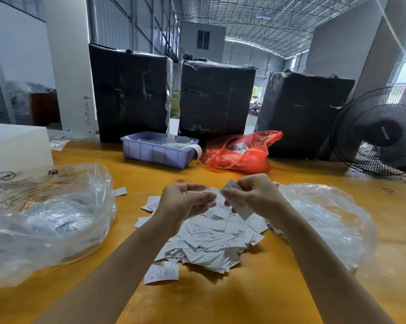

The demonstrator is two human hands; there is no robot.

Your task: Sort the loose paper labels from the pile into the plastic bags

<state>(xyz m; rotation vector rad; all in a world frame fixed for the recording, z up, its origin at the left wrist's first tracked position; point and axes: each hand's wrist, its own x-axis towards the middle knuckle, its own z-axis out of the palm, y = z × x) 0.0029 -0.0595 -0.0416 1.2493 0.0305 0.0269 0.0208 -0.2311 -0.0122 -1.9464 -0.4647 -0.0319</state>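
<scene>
1. At the far left a white box [15,146] stands on the yellow surface [255,295], and in front of it lies a large clear plastic bag [47,220] with white labels showing through its film.
2. Behind, three black-wrapped bales [217,97] stand in a row along the far edge; a lilac plastic tray [157,154] sits before the first two, with a red plastic bag [240,152] just beside it on the right.
3. The left hand [185,204] hovers above the pile of loose paper labels [206,244], its fingers [203,197] curled round a small clear plastic bag [217,201].
4. The pile lies in the middle of the surface, between the two forearms, with a few single labels scattered at its edges.
5. The right hand [253,195] is close to the left one, its fingers [230,195] pinching one white label [240,208], held tilted above the pile.
6. To the right lies a second clear bag [326,220], crumpled, and at the far right stands a black fan [379,132].
</scene>
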